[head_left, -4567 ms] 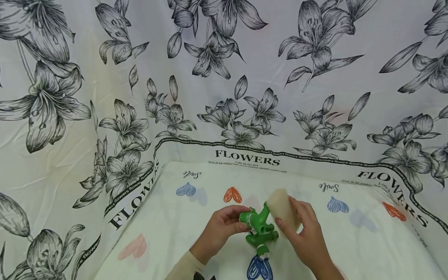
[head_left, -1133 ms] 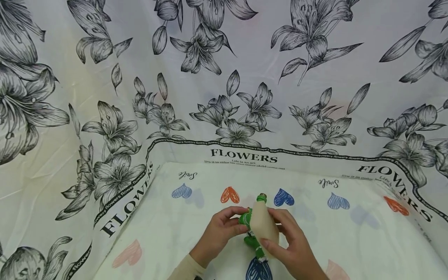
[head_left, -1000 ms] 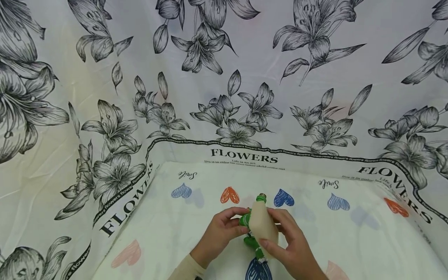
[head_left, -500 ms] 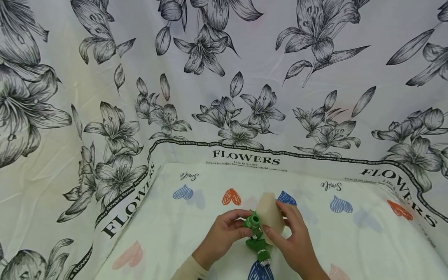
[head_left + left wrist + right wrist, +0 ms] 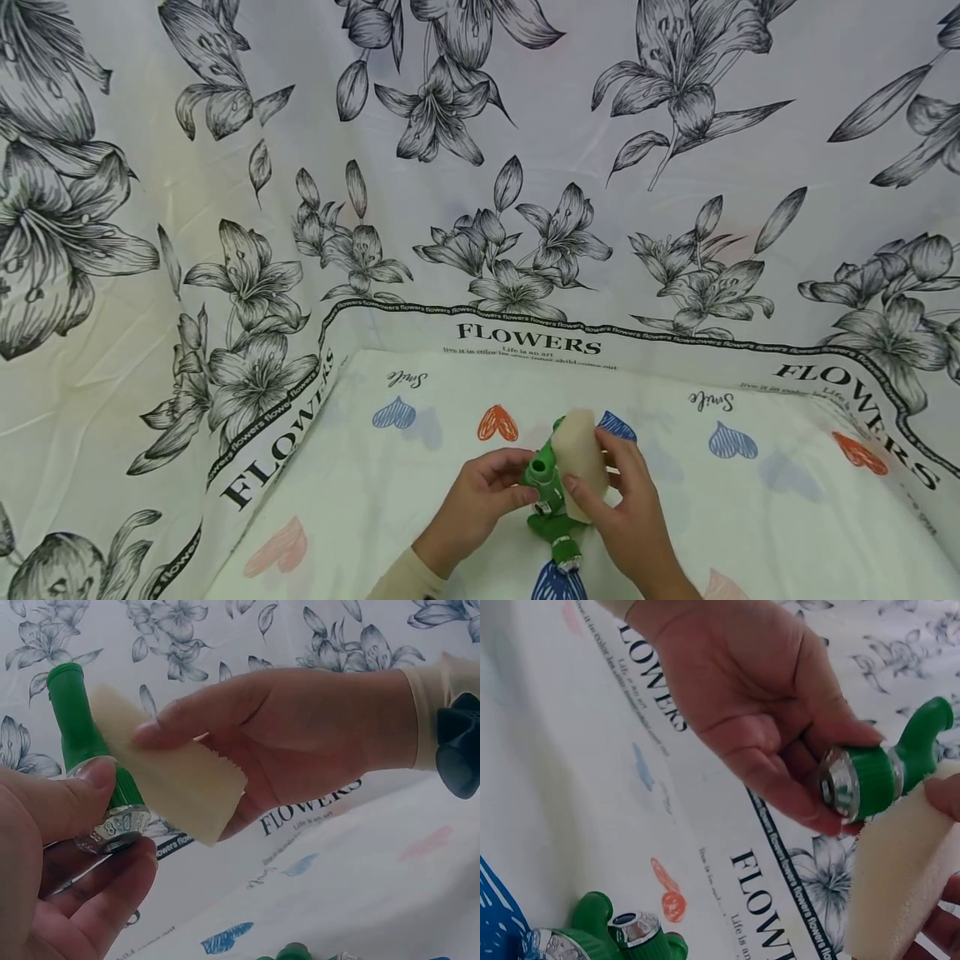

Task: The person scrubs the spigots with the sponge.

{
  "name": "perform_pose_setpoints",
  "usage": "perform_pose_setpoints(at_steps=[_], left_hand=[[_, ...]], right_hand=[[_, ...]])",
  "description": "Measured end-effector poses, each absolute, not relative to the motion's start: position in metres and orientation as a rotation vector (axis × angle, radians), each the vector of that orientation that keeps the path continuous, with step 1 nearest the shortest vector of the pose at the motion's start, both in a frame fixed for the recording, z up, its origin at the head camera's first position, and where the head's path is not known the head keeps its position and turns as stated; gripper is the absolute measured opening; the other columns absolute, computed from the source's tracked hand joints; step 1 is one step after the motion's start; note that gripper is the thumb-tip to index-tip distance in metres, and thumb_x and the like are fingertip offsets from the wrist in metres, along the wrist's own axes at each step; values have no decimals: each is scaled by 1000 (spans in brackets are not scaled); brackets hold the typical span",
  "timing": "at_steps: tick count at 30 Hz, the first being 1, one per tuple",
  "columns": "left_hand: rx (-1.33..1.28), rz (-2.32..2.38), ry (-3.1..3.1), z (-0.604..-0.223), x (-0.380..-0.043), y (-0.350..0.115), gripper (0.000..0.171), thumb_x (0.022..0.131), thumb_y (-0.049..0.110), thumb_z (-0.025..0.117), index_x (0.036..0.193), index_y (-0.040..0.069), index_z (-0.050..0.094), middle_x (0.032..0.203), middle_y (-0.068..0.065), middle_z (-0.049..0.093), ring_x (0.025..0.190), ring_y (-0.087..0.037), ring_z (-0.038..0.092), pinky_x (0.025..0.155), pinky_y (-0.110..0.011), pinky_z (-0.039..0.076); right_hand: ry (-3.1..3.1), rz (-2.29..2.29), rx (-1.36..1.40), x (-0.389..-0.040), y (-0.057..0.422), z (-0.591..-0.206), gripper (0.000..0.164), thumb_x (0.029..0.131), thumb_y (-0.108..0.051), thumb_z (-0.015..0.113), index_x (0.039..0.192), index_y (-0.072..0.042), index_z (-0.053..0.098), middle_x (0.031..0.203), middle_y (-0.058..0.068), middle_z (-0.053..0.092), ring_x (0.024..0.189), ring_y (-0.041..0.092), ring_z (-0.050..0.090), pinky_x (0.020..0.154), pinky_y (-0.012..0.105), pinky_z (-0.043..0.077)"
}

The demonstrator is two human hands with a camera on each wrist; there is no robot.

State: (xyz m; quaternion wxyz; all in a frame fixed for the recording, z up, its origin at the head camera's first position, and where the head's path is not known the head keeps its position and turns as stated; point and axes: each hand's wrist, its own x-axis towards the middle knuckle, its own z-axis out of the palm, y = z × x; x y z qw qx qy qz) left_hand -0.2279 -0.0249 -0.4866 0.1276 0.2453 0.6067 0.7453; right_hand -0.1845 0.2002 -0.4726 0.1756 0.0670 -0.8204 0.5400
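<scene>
In the head view my left hand point(image 5: 483, 500) pinches a green elbow-shaped pipe fitting point(image 5: 542, 465) between thumb and fingers. The left wrist view shows its smooth green neck, ribbed collar and silver end ring point(image 5: 112, 829). My right hand point(image 5: 637, 512) grips a cream sponge block point(image 5: 581, 458), thumb on the near face and fingers behind. The sponge lies against the fitting's right side and overlaps part of its neck. In the right wrist view the neck point(image 5: 924, 735) bends away past the sponge's upper edge.
Below the hands, similar green fittings point(image 5: 553, 527) with silver ends lie on the white cloth point(image 5: 405, 533), printed with hearts. A flower-printed curtain point(image 5: 480, 250) rises behind and at the left.
A second ago the sponge covered most of the fitting, with its tip showing above. The sponge has shifted right, and the fitting has turned in my left hand, so more of it shows.
</scene>
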Motion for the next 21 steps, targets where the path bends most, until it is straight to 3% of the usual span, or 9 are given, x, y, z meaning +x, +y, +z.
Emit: perform_pose_setpoints(at_steps=[4, 14, 21], left_hand=[[660, 2189, 1747, -489, -230, -22, 42, 99, 3, 80, 135, -11, 65, 127, -14, 73, 116, -22, 71, 102, -37, 59], [536, 2201, 1802, -491, -232, -21, 31, 105, -4, 68, 134, -13, 62, 128, -17, 69, 116, -23, 70, 98, -34, 61], [559, 2192, 1751, -491, -232, -20, 33, 106, 0, 69, 137, -10, 63, 134, -19, 68, 122, -27, 69, 100, -39, 60]], right_hand=[[-2329, 1556, 272, -182, 196, -473, 63, 98, -22, 86, 154, -17, 58, 134, -5, 58, 120, 16, 58, 96, 36, 59], [-2359, 1537, 427, -179, 187, -470, 66, 92, -25, 92, 150, -24, 61, 138, -10, 58, 121, 18, 57, 93, 36, 59], [-2342, 1479, 422, -179, 189, -471, 68, 90, -19, 93, 150, -22, 61, 137, -9, 59, 120, 17, 57, 92, 36, 59]])
